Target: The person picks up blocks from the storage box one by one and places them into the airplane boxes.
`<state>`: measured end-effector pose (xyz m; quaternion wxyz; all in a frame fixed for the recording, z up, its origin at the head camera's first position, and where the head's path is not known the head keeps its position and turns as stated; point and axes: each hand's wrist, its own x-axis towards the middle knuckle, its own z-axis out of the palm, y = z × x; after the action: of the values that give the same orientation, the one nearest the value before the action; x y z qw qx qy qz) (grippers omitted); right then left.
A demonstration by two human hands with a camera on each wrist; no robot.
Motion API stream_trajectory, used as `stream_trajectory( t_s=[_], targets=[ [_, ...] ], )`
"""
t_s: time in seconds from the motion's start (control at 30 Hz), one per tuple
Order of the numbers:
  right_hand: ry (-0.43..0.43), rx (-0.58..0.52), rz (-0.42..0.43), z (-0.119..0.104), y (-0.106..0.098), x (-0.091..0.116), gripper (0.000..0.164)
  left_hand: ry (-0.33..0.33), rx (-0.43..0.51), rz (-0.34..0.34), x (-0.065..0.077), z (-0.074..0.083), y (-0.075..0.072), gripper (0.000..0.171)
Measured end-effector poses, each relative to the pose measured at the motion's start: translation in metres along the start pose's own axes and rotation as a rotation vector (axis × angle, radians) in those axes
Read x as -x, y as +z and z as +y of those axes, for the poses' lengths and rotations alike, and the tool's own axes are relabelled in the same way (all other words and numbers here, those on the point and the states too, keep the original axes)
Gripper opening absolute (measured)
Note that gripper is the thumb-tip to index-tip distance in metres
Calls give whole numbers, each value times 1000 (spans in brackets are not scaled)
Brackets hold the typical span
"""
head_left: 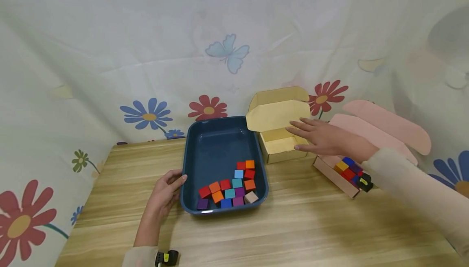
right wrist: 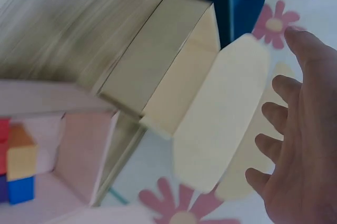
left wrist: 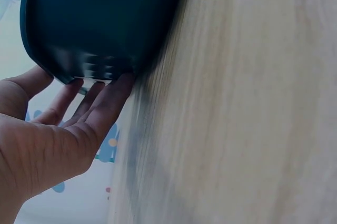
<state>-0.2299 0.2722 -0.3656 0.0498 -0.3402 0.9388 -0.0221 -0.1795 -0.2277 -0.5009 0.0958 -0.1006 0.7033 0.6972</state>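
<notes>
My left hand holds the left side of a dark blue tray, thumb at the rim and fingers against its outer wall, as the left wrist view shows. Colored cubes lie grouped toward the near end and right side of the tray. My right hand, empty with its fingers spread, is over the area between a pale yellow cardboard box and a pink cardboard box. The yellow box stands with its lid up and no cubes showing inside. Several cubes sit in the pink box, partly hidden by my right arm.
The tray and boxes stand on a wood-grain table. A white curtain printed with flowers and butterflies hangs behind it. The raised pink lid leans back toward the curtain, under my right forearm's reach.
</notes>
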Motion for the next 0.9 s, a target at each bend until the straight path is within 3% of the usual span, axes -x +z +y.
stream_trajectory(
  t_s=[0.43,0.63,0.9],
  targets=[
    [-119,44,-30,-52,-2,-49,73,-6,-5,21,0,0,0,50],
    [-175,83,-107,-82,-1,-82,75,7,16,7,-1,0,-1,49],
    [-273,148,-222,-127,15,-130,75,7,39,-1,-1,-1,-1,49]
  ],
)
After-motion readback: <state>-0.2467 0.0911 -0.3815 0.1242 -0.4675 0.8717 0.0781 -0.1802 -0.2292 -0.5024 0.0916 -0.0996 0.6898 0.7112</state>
